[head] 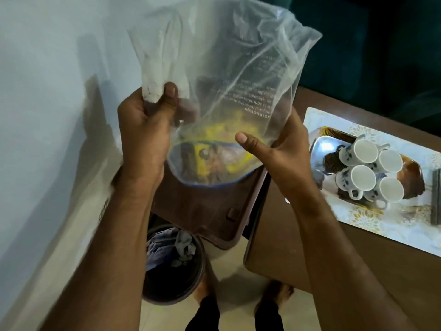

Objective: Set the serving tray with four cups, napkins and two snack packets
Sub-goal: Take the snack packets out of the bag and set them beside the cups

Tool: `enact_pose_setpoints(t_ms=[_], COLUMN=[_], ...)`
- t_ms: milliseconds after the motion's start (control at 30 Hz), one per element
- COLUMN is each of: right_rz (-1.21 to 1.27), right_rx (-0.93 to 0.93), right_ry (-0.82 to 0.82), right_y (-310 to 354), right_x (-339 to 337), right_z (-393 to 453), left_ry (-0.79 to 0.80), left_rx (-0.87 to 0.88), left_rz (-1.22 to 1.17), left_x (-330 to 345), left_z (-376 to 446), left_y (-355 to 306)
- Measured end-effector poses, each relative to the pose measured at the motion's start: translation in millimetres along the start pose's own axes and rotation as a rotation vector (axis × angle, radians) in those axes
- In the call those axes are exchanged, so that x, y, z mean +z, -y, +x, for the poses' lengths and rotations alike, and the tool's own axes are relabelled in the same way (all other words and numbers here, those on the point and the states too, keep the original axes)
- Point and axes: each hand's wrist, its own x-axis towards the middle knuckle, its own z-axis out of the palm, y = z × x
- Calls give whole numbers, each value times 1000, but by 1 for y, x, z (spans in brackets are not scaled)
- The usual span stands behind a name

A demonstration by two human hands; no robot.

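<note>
I hold a clear plastic bag (233, 75) up in front of me with both hands. My left hand (145, 130) pinches its white-smeared left edge. My right hand (279, 149) supports the right side from behind, thumb pressed on the front. Yellow and brown snack packets (214, 158) lie at the bag's bottom. To the right, on the brown table, a shiny serving tray (321, 145) carries several white cups with blue flowers (365, 151), clustered together.
The tray rests on a pale floral mat (358, 218). A dark strip (436, 197) lies at the mat's right edge. Below the bag are a brown stool or box (214, 218) and a dark waste bin (171, 261). A pale wall is on the left.
</note>
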Motion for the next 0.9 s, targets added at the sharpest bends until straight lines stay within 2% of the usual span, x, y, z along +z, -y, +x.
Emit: enact_pose_setpoints(t_ms=[200,333,433,500,633,700,767,833,900], right_rz=[89,210,181,154,137,165,145,1,-243], right_rx=[55,140,171,182,169,179,202,233,212], right_ry=[-80,-147,-257,-302,-349,-312,-210,-54,106], right_y=[-9,-22,-31,-34,-34,-30,-28,-29,-30], right_x=[5,11,11,9,7,7,8,7,6], right_z=[-7,-14,-16,-18,-18,-18,-19,-20,-18], left_ry=[-10,-54,-120,-146,136,297,392,394,382], left_rx=[-50,-47,-107,-170,-189,-111,0,70,100], left_rz=[74,269,372,330,134,206,382,509,593], left_x=[-4,-9,-13,-15,-30,-35,-36,-38,-39], left_z=[-7,-8,-10,-15,-25,-26,-27,-29,-30], left_y=[16,29,36,34,39,39,37,35,34])
